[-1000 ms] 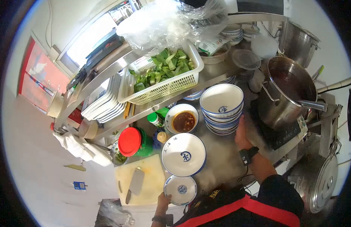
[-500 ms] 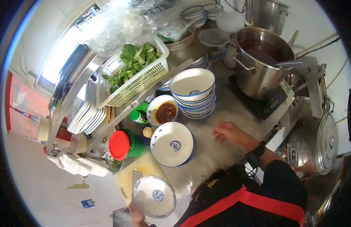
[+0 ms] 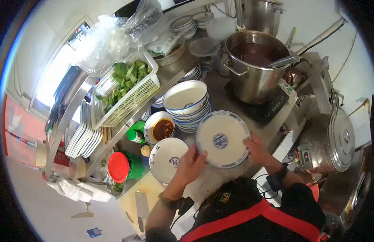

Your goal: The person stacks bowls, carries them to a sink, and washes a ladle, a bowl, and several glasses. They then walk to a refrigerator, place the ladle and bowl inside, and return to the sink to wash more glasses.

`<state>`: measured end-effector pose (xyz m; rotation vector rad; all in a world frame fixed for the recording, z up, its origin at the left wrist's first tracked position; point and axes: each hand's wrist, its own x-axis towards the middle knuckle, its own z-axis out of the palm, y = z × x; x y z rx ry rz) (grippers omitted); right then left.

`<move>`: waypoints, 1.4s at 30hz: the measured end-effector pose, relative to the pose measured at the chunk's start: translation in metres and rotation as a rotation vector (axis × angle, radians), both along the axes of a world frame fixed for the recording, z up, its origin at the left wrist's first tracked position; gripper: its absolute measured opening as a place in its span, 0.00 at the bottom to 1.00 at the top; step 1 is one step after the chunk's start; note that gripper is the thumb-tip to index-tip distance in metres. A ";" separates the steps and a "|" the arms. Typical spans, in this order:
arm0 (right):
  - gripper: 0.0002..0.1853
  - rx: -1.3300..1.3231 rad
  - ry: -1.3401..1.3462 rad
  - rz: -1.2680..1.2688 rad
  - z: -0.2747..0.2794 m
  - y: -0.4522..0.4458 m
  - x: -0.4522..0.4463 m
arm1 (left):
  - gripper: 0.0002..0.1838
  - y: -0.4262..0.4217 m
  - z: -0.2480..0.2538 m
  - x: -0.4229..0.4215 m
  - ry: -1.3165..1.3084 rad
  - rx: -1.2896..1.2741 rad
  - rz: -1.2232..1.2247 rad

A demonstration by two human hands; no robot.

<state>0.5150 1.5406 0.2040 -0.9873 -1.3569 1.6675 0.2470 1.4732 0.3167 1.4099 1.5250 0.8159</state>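
Observation:
A white plate (image 3: 235,135) with a blue patterned rim and centre medallion is held level over the counter. My left hand (image 3: 189,165) grips its left edge, thumb on top. On the opposite edge, my right hand (image 3: 259,150) is closed round the rim. Just left of the plate sits a white bowl (image 3: 162,159) with a blue mark inside, partly behind my left hand. Behind the plate rises a stack of blue-rimmed bowls (image 3: 186,99). A smaller bowl of brown sauce (image 3: 162,130) stands beside that stack.
A steel pot (image 3: 251,80) of dark liquid with a ladle rests on a black cooker (image 3: 271,109). A cleaver (image 3: 141,205) lies on the cutting board (image 3: 152,185). Near it are a red-lidded jar (image 3: 119,167) and a basket of greens (image 3: 130,105) on the shelf.
The plate has moved from above the cutting board to the right, beside the bowl stack. My right hand, free before, has taken hold of its right edge. The camera view has shifted.

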 end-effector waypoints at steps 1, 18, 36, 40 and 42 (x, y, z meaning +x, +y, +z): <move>0.17 0.084 0.036 -0.103 -0.040 0.016 0.015 | 0.19 0.000 -0.002 0.005 -0.314 0.030 -0.082; 0.13 -0.803 0.929 -0.228 -0.095 0.250 -0.092 | 0.21 -0.126 -0.049 -0.137 -0.344 -0.022 0.633; 0.11 -0.426 0.724 -0.612 -0.080 0.411 -0.155 | 0.35 -0.171 -0.121 -0.085 -0.604 -0.090 0.898; 0.12 -0.356 0.396 -0.796 -0.058 0.423 -0.168 | 0.32 -0.153 -0.139 -0.092 -0.798 -0.150 0.876; 0.12 -0.242 0.329 -0.816 -0.060 0.437 -0.170 | 0.31 -0.124 -0.105 -0.081 -0.743 -0.309 0.907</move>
